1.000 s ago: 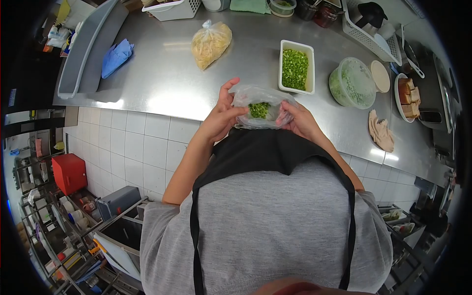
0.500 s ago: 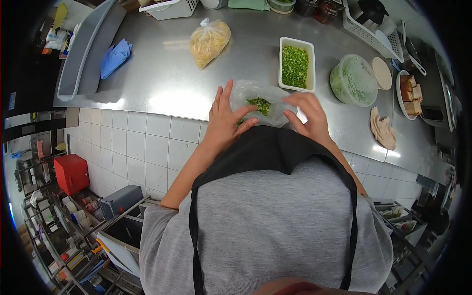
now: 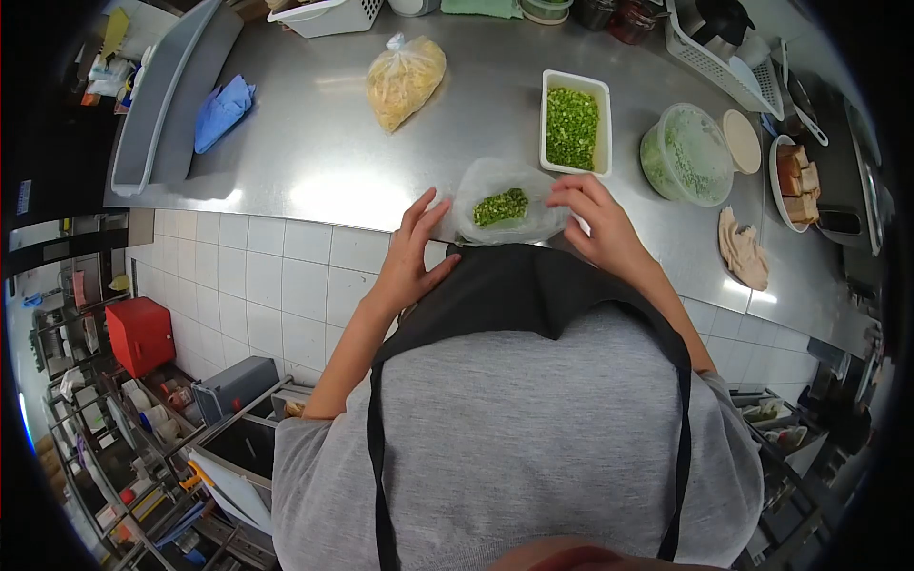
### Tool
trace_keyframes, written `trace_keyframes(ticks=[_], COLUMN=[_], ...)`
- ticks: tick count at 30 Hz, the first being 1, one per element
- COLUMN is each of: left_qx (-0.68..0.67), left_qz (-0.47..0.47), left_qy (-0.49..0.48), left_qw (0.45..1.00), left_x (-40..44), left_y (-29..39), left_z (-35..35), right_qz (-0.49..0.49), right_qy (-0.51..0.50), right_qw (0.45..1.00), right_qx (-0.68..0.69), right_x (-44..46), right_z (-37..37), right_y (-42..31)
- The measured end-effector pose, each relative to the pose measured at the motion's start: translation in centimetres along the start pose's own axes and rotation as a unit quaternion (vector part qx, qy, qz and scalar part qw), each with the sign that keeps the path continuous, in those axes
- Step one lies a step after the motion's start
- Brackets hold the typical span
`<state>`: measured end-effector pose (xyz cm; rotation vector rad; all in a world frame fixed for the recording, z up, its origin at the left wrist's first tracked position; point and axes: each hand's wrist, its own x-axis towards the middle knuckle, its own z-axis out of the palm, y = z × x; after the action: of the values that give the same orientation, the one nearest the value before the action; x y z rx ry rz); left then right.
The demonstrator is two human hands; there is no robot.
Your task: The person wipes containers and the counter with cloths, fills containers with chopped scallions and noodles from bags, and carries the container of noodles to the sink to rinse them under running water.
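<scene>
A clear plastic bag (image 3: pixel 490 178) stands at the counter's front edge with its mouth spread wide. Chopped green onions (image 3: pixel 502 206) lie inside it. My left hand (image 3: pixel 411 252) is just left of the bag, fingers apart and holding nothing. On the other side, my right hand (image 3: pixel 600 221) has its fingertips at the bag's right rim; the fingers are curved and apart, and I cannot tell whether they touch the plastic. Behind the bag is a white rectangular tub (image 3: pixel 576 172) of chopped green onions.
A tied bag of yellowish food (image 3: pixel 407 84) lies farther back. To the right are a round lidded container (image 3: pixel 685 157), a beige cloth (image 3: pixel 742 249) and a dish of bread (image 3: pixel 796 186). At left stand a grey bin (image 3: pixel 176 105) and a blue cloth (image 3: pixel 225 112).
My left hand has drawn back leftward from the bag, and my right hand has shifted slightly right. The bag's mouth is wider and its contents show more fully.
</scene>
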<state>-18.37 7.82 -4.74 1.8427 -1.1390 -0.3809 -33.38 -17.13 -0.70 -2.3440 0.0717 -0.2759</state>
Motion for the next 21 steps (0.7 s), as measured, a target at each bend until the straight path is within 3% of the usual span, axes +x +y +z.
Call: trace_keyframes(ticks=[5, 9, 10, 12, 14, 16, 18, 21], left_qx=[0.121, 0.186, 0.193, 0.144, -0.042, -0.054, -0.247, -0.273], left_qz=[0.037, 0.066, 0.097, 0.103, -0.008, 0.016, -0.106, -0.100], left_qy=[-0.036, -0.054, -0.063, -0.042, -0.001, 0.004, -0.015, -0.045], left_qw=[0.991, 0.979, 0.974, 0.983, 0.999, 0.998, 0.963, 0.956], left_x=[0.6, 0.4, 0.5, 0.4, 0.9, 2.2, 3.4, 7.0], left_y=[-1.6, -2.8, -3.3, -2.8, -0.8, 1.2, 2.7, 5.0], left_z=[1.6, 2.1, 2.3, 2.0, 1.0, 0.0, -0.7, -1.4], right_qz=[0.039, -0.008, 0.004, 0.019, 0.028, 0.002, -0.023, 0.035], right_qy=[0.045, 0.025, -0.012, -0.042, -0.031, -0.007, 0.086, 0.127], right_qw=[0.995, 0.996, 1.000, 0.997, 0.988, 0.991, 0.983, 0.978], right_qx=[-0.084, -0.082, -0.013, 0.054, 0.146, 0.133, 0.163, 0.163], right_x=[-1.3, -0.9, -1.0, -1.1, -0.6, -0.1, 0.5, 0.3], right_z=[3.2, 3.6, 3.5, 2.8, 1.2, -0.2, -1.6, -2.3], right_y=[1.9, 2.6, 2.6, 2.0, -0.2, -0.8, -1.3, -0.5])
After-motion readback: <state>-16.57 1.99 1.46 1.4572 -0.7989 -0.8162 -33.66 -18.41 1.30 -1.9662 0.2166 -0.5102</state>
